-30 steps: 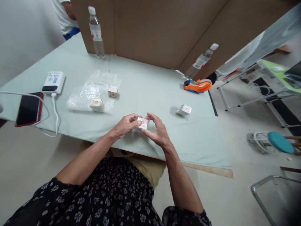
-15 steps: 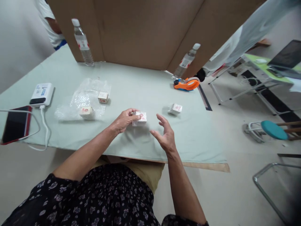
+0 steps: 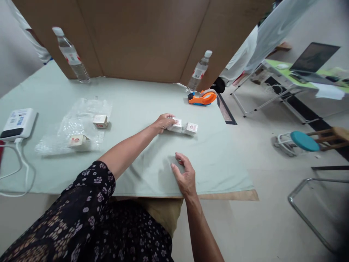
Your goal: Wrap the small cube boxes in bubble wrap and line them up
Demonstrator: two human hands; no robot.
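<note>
My left hand (image 3: 163, 122) reaches across the pale green table (image 3: 136, 109) and grips a small white box wrapped in clear plastic (image 3: 176, 125). That box touches a second wrapped white box (image 3: 191, 128) lying just to its right. My right hand (image 3: 184, 175) rests near the table's front edge, fingers spread on the cloth, holding nothing. Two more small boxes, one (image 3: 100, 121) and another (image 3: 77, 140), lie on a sheet of bubble wrap (image 3: 68, 127) to the left.
An orange tape dispenser (image 3: 202, 98) sits at the back right beside a water bottle (image 3: 198, 71); another bottle (image 3: 70, 54) stands back left. A cardboard screen (image 3: 141, 36) walls the far edge. A power bank (image 3: 16, 123) with cable lies left. Stool (image 3: 304, 141) and chair frame stand right.
My left hand carried the wrapped box forward and right, setting it against the other box. My right hand let go and dropped to the table's front edge.
</note>
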